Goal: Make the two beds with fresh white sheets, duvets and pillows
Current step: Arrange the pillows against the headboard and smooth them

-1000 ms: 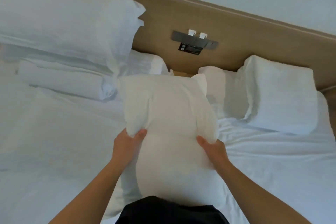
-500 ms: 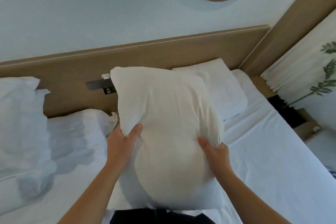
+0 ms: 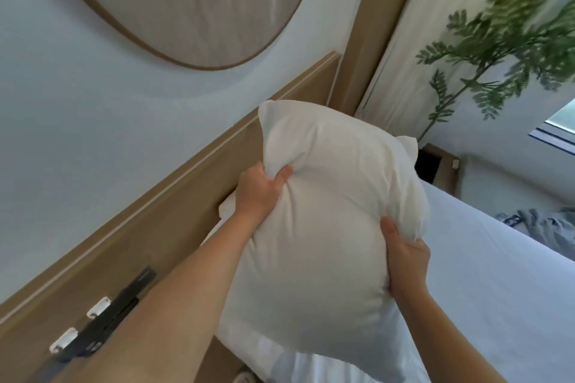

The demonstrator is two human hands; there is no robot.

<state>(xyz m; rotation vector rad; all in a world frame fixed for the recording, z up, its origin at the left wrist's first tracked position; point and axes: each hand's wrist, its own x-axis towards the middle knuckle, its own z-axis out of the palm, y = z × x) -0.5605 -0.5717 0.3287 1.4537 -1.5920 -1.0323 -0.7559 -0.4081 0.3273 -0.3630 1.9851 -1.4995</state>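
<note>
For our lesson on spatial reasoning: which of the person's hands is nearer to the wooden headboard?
Left. The left hand grips the pillow beside the headboard; the right hand grips its opposite edge, over the sheet.

Soft daylight, motion-blurred plant (image 3: 485,50), tilted view

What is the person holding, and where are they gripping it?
A white pillow, held off the bed. The left hand bunches its left edge; the right hand grips its right edge.
</note>
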